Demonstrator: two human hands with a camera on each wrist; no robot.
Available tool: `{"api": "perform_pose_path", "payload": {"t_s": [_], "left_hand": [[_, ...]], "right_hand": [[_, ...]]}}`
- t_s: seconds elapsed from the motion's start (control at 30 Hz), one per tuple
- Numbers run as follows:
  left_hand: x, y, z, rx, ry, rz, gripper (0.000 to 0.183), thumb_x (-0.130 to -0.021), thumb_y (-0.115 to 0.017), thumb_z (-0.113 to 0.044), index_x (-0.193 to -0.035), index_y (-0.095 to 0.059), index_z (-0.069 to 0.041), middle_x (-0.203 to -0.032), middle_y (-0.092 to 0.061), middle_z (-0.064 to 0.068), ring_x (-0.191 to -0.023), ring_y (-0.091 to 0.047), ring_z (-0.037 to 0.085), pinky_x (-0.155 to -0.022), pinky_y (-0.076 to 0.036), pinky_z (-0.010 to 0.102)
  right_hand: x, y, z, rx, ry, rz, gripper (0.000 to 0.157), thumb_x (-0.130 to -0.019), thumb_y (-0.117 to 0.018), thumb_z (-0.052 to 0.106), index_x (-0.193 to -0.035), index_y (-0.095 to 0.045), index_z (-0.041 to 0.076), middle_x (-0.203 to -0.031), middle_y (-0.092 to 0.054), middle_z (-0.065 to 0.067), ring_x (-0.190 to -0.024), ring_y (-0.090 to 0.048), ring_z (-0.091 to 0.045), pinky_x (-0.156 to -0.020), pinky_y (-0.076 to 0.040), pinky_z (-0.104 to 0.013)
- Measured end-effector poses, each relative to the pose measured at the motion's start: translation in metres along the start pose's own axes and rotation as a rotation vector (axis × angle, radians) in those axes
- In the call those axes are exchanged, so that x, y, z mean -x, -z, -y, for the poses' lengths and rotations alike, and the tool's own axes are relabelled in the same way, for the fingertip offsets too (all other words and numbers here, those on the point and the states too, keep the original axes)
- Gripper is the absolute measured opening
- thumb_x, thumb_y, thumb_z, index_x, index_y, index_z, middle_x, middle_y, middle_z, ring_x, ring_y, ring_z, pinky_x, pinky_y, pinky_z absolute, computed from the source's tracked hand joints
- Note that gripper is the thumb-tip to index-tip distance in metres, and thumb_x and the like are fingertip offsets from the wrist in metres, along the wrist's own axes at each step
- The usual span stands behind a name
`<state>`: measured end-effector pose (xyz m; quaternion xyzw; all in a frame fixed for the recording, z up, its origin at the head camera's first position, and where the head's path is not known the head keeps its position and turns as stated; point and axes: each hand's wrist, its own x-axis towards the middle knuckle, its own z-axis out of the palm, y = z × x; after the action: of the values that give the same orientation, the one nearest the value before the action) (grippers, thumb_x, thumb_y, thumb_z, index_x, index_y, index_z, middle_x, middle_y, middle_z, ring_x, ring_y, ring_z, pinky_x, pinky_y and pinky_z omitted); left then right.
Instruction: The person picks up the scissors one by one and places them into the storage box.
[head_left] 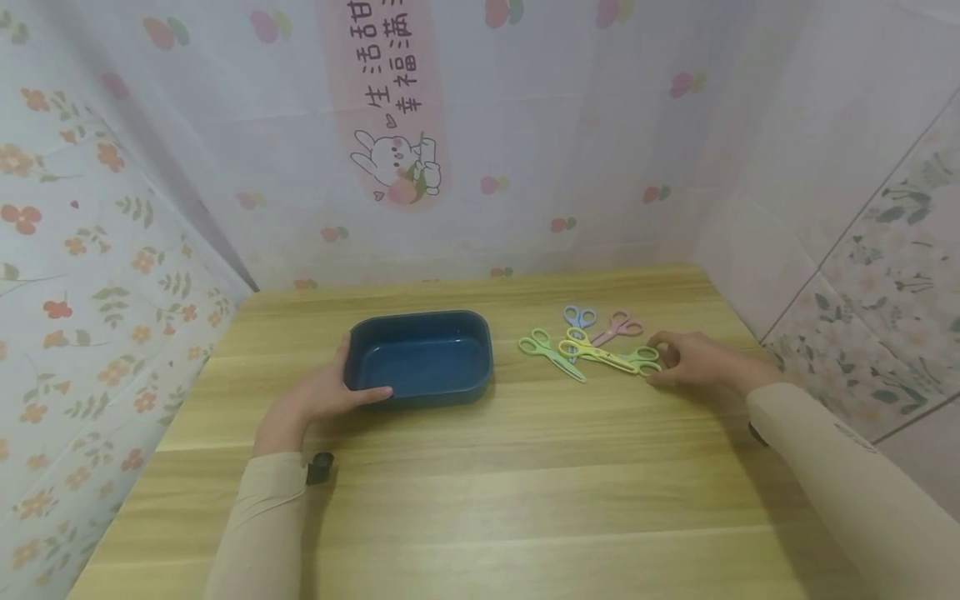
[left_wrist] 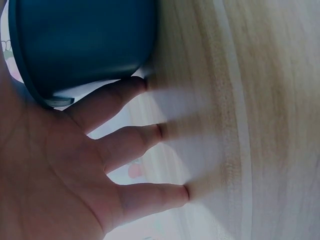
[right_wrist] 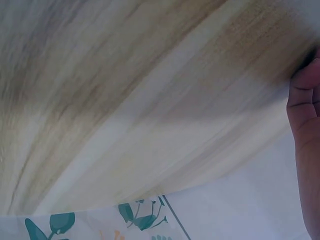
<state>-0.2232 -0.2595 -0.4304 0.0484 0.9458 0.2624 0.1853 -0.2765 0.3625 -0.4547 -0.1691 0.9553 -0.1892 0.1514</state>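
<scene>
A dark blue rectangular dish (head_left: 420,398) stands on the wooden table, with my left hand (head_left: 321,392) at its left end. The thumb lies along the front rim; in the left wrist view several straight, spread fingers (left_wrist: 132,147) reach down to the tabletop beside the dish wall. To the right lie small scissors: light green ones (head_left: 551,356), yellow ones (head_left: 600,354), blue ones (head_left: 581,317), pink ones (head_left: 618,327). My right hand (head_left: 693,360) is at the handles of another green pair (head_left: 647,357), thumb and fingertips apart on either side of the rings.
The wooden table (head_left: 480,492) ends at a patterned curtain (head_left: 525,142) behind. Floral sheets hang at the left (head_left: 112,250) and right (head_left: 900,242). The yellow scissors overlap the right green pair and the blue pair.
</scene>
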Motion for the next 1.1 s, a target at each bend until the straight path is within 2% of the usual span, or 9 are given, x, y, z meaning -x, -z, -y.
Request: {"api": "perform_pose_path", "payload": {"t_s": [0.5, 0.7, 0.93, 1.1], "left_hand": [[0.001, 0.001, -0.001, 0.006, -0.008, 0.0, 0.142, -0.085, -0.067, -0.083, -0.166, 0.028, -0.015, -0.176, -0.006, 0.032, -0.155, -0.032, 0.058, -0.121, -0.039, 0.068], [0.002, 0.003, -0.001, 0.014, -0.004, -0.008, 0.143, -0.085, -0.068, -0.082, -0.166, 0.028, -0.013, -0.176, -0.004, 0.033, -0.156, -0.028, 0.058, -0.122, -0.036, 0.069], [0.002, 0.0, 0.001, 0.011, 0.004, -0.002, 0.143, -0.085, -0.066, -0.084, -0.166, 0.028, -0.013, -0.176, -0.004, 0.031, -0.157, -0.028, 0.057, -0.122, -0.036, 0.068], [0.002, 0.0, 0.001, 0.027, -0.009, -0.002, 0.142, -0.085, -0.067, -0.082, -0.165, 0.029, -0.016, -0.177, -0.002, 0.03, -0.157, -0.028, 0.056, -0.122, -0.036, 0.068]], "right_hand": [[0.005, 0.002, 0.007, 0.025, 0.006, -0.012, 0.084, -0.091, -0.083, 0.048, -0.149, -0.054, -0.006, -0.089, -0.068, -0.001, -0.08, -0.059, -0.014, -0.072, -0.051, -0.032], [0.004, 0.002, 0.009, -0.023, 0.037, -0.039, 0.08, -0.091, -0.084, 0.036, -0.147, -0.054, -0.012, -0.086, -0.067, -0.001, -0.076, -0.058, -0.013, -0.069, -0.051, -0.028], [0.011, 0.01, 0.023, -0.05, 0.068, -0.079, 0.079, -0.087, -0.088, 0.029, -0.143, -0.055, -0.017, -0.075, -0.058, 0.001, -0.065, -0.049, -0.011, -0.058, -0.045, -0.026], [0.014, 0.022, 0.031, 0.0, 0.07, -0.078, 0.075, -0.087, -0.086, 0.026, -0.143, -0.057, -0.014, -0.063, -0.04, 0.007, -0.055, -0.033, -0.006, -0.051, -0.035, -0.025]]}}
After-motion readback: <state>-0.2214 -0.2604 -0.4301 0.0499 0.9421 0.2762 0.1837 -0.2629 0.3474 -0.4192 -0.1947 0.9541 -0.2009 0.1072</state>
